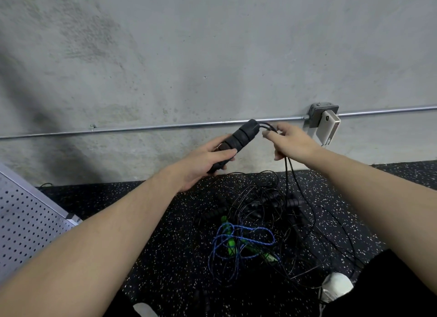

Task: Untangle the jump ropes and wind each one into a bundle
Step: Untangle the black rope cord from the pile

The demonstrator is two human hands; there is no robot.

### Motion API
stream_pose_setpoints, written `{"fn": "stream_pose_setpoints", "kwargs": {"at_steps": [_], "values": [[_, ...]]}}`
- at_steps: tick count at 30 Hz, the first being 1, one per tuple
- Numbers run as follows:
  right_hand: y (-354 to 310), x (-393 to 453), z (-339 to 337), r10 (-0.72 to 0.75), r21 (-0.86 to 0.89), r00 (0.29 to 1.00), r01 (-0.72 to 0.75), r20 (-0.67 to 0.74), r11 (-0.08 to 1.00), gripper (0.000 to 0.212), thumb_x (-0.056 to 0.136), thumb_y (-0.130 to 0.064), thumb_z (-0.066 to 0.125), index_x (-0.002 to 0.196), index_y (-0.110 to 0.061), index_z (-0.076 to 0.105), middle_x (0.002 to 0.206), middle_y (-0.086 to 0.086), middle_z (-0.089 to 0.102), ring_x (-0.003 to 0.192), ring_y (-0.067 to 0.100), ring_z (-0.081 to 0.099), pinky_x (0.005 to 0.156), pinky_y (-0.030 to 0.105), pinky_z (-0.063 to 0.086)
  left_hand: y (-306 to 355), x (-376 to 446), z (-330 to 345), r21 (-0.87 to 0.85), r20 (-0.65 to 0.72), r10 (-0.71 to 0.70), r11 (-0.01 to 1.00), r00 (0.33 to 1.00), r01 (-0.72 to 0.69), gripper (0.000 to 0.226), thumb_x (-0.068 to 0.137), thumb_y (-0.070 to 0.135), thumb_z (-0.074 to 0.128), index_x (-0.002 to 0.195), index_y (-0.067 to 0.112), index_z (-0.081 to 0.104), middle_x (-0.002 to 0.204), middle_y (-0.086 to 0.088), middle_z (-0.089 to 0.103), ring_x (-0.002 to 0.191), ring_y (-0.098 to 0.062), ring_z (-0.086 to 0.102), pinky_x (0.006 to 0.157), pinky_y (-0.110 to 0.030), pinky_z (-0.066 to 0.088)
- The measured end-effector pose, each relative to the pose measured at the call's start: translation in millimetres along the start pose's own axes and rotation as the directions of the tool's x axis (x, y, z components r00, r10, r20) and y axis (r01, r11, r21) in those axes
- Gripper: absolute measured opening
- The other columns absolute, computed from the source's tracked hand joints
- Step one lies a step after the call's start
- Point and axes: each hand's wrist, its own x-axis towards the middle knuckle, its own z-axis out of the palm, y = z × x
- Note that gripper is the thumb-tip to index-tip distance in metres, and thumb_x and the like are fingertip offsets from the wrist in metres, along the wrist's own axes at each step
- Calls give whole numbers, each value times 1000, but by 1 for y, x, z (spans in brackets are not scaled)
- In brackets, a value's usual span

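A perforated metal panel (26, 222) stands far left; the left hand (203, 162) grips black ribbed handles (238, 138) held together, the right hand (293, 141) pinches their thin black cord (287, 167), above the tangled jump ropes (255, 229) on the floor (165, 245)

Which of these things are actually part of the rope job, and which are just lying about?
Part of the job:
- black handles, gripped by the left hand
- black cord, pinched by the right hand
- tangled pile on the floor
- blue rope

Just lying about:
- white charger
- wall pipe
- perforated panel
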Motion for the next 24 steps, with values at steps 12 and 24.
{"fn": "stream_pose_setpoints", "kwargs": {"at_steps": [12,24], "values": [[-19,-6,1,10,118,1000,-12,17,993,26,103,-36,49,103,-24,72,62,-6,34,47,9,27,44,23,22,-1,6,8,641,-129,164,766,978,-44,53,104,40,52,153,31,34,113,1,65,85,-14,62,73,-31,48],[-28,-12,16,53,261,998,-43,-30,964,6,104,-23,48,108,-20,51,69,-2,55,51,11,37,43,23,28,6,14,15,-569,-301,-146,820,942,-55,29,104,36,55,127,17,54,94,-12,60,62,-18,55,52,-27,45]]}}
